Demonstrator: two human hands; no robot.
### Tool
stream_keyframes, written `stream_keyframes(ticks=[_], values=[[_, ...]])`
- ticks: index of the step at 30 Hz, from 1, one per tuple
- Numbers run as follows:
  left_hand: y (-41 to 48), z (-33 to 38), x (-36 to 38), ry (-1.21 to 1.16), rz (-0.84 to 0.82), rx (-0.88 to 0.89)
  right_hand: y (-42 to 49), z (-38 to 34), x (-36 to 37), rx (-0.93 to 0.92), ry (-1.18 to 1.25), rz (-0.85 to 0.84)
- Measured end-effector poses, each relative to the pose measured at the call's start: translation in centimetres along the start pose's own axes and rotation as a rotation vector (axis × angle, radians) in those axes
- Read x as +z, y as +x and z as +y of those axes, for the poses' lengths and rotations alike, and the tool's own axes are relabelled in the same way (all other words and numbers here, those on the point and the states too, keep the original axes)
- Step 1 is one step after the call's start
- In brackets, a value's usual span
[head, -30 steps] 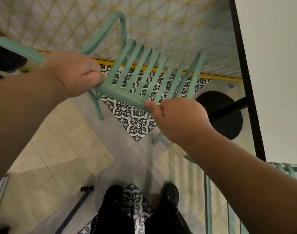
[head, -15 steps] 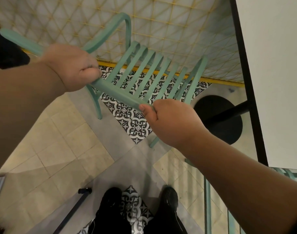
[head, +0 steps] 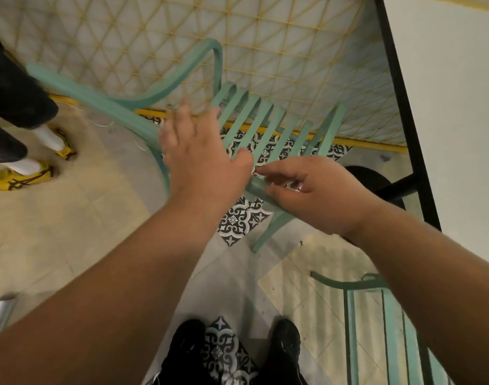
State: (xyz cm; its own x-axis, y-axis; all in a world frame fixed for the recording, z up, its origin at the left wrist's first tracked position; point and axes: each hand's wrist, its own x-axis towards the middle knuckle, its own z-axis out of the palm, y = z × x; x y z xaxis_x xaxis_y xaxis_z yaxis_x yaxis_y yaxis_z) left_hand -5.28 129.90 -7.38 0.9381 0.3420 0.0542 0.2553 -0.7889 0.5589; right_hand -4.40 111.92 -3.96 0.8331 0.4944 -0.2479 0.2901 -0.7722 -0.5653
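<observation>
A mint-green slatted chair (head: 266,118) stands in front of me on the tiled floor, its curved armrest (head: 165,87) toward the left. My left hand (head: 201,157) hovers over the chair's top rail with fingers spread and straight, gripping nothing. My right hand (head: 307,190) lies at the rail's right part, fingers relaxed and slightly bent, touching the rail without closing around it. The middle of the rail is hidden under both hands.
A white table (head: 448,107) with a black edge fills the right side, its round black base (head: 375,182) behind the chair. A second green chair (head: 390,315) stands at lower right. Another person's yellow shoes (head: 21,175) are at the left. My black shoes (head: 187,337) are below.
Both hands have let go of the chair's top rail and opened. My left hand moved right toward the middle. A person's yellow shoes came into view at the left.
</observation>
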Motion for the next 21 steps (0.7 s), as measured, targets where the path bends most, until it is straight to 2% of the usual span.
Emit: stream_keyframes(ticks=[2,4,6,8,11,21], values=[[-0.2,0.6,-0.1,-0.256,0.101,-0.271,0.1,0.6,-0.5,0.032,0.05,-0.005],[0.5,1.0,-0.2,-0.494,0.134,-0.537,-0.1,0.8,-0.3,0.063,0.128,-0.046],[1.2,1.3,0.1,-0.655,0.152,-0.652,-0.4,0.7,0.5,0.055,0.086,-0.128],[1.3,1.8,0.4,-0.695,0.188,-0.654,-0.4,0.5,0.9,0.032,0.013,-0.181],[1.2,2.0,1.1,-0.686,0.242,-0.639,-0.1,0.8,0.6,0.04,0.082,-0.194],[1.8,0.8,0.5,-0.626,0.218,-0.564,0.4,0.0,1.2,0.065,0.178,-0.243]])
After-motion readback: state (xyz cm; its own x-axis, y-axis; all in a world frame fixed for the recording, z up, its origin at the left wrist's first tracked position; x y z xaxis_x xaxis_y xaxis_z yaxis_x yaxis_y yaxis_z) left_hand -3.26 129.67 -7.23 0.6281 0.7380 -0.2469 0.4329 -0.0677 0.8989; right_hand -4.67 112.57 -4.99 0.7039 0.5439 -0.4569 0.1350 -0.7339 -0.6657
